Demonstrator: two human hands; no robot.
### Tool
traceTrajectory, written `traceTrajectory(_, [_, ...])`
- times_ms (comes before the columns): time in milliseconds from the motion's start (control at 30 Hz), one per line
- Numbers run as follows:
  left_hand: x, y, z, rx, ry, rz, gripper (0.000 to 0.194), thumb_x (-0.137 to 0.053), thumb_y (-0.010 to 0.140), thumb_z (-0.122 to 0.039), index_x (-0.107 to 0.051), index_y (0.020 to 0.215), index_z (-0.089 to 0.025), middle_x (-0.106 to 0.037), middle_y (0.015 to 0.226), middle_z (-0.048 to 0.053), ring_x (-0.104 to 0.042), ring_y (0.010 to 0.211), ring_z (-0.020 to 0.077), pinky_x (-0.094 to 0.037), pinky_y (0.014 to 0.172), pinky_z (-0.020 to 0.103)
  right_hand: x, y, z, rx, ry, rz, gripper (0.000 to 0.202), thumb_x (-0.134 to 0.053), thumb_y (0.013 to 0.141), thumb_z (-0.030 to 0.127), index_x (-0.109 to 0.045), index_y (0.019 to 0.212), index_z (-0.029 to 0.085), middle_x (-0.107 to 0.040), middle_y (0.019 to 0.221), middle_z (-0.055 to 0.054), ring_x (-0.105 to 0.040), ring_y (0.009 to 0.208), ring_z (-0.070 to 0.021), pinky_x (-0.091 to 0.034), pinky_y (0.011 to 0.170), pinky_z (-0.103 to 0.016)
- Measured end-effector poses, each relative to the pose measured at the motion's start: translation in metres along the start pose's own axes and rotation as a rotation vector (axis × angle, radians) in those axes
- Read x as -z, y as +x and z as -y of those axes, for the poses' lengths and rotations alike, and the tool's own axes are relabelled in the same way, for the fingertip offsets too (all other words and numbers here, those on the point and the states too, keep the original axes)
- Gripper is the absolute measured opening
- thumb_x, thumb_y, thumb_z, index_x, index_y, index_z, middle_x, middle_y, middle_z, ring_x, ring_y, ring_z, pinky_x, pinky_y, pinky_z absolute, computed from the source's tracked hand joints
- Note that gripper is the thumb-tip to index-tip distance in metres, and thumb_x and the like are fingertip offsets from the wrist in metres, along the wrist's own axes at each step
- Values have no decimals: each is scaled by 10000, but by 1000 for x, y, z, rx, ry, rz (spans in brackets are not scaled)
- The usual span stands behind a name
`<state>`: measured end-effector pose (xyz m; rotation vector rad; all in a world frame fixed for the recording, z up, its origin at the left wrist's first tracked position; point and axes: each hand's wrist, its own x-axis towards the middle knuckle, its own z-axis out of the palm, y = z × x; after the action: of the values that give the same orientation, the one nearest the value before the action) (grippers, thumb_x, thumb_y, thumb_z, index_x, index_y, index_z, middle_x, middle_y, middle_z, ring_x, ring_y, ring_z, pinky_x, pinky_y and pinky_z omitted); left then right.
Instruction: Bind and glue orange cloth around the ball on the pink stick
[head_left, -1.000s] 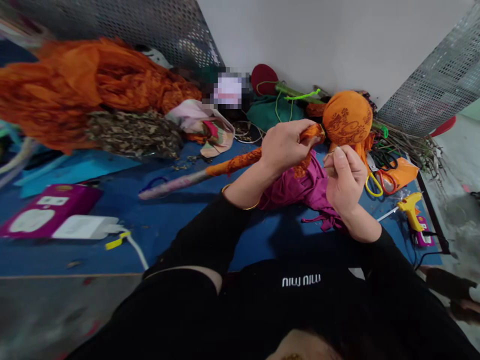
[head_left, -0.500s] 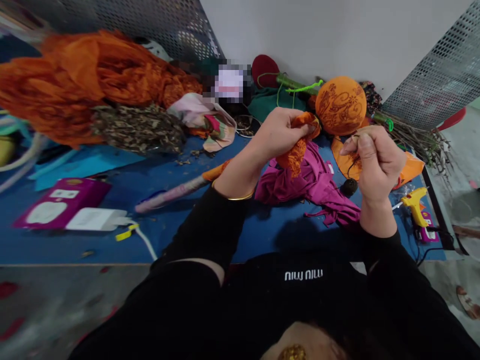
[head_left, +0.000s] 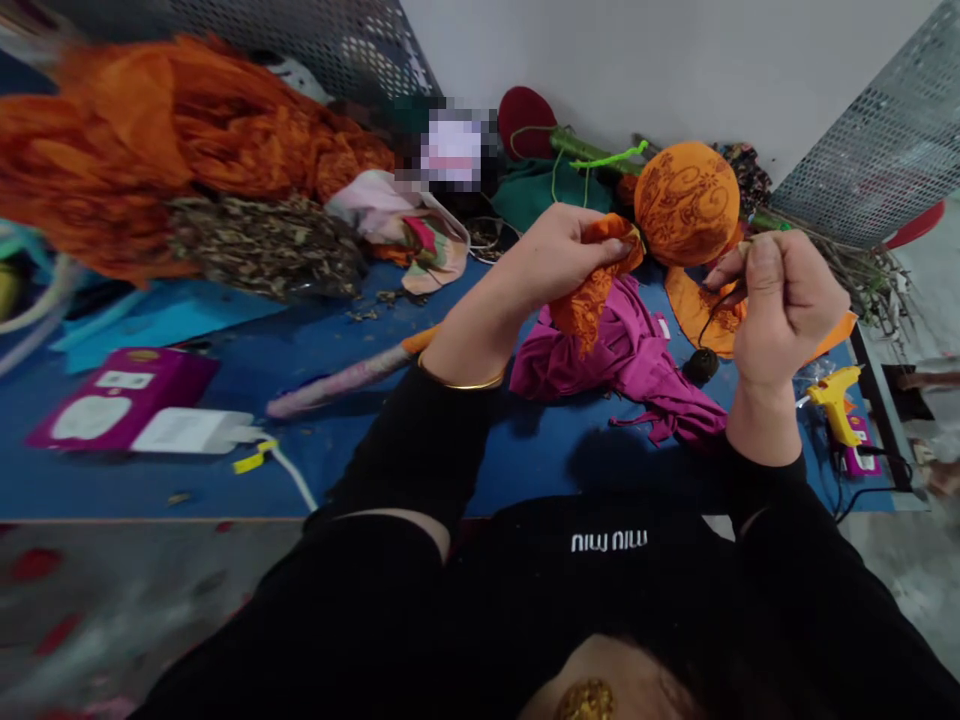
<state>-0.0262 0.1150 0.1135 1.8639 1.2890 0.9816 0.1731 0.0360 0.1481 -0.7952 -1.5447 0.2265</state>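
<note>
My left hand [head_left: 574,250] is closed on a piece of orange patterned cloth [head_left: 589,300], which hangs down from the fingers. To the right, my right hand [head_left: 787,290] is raised with thumb and forefinger pinched. Whatever is between those fingertips is too small to make out. A dark cord [head_left: 709,318] runs below my right fingers toward a small dark round object [head_left: 702,366]. Under both hands lies a crumpled magenta cloth [head_left: 622,350]. Behind them, between the two hands, sits a ball covered in orange patterned cloth [head_left: 686,200].
A yellow glue gun [head_left: 836,400] lies at the right edge of the blue table [head_left: 300,490]. On the left are a heap of orange cloth [head_left: 150,130], a bag of dried leaves [head_left: 270,245], a purple box [head_left: 124,400] and a white plug adapter [head_left: 191,430]. A cloth-wrapped stick [head_left: 345,385] lies beside my left forearm.
My right hand has moved outward to the right and slightly up, away from the left hand. My left hand keeps its hold on the orange cloth. The camera view has shifted slightly.
</note>
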Motion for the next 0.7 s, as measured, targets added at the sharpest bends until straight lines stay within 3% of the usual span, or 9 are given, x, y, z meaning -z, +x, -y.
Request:
traceTrajectory(100, [1,-1,1,18,-40,17,193,-652,896,-325,-736,870,-153,-694,813,51,-674,807,209,-567,739,340,-4,-1,0,-7,66,-4,305,-598,1052,354,-687,788,229,-685,692,29,-650,614,-95,-524,600,-253])
traceTrajectory(267, [0,-1,5,9,-92,55,162,-652,898,-310,-735,888,-171,-722,830,54,-700,858,236,-577,727,345,-7,-6,3,-16,153,100,281,-576,1063,343,-713,830,270,-707,728,49,-675,650,-94,-558,646,-256])
traceTrajectory(433, [1,-3,-2,54,-114,127,155,-633,922,-283,-723,881,-163,-721,788,43,-698,857,233,-570,750,349,-7,-9,3,-68,102,216,345,-553,1060,458,-711,822,265,-717,737,37,-682,665,-109,-583,668,-281])
traceTrajectory(700, [-11,-5,-2,71,-23,192,177,-659,886,-320,-711,786,-183,-689,749,46,-664,757,215,-522,689,346,-13,-4,-5,-13,204,197,297,-535,1083,388,-693,867,259,-729,769,49,-706,706,-101,-593,706,-277])
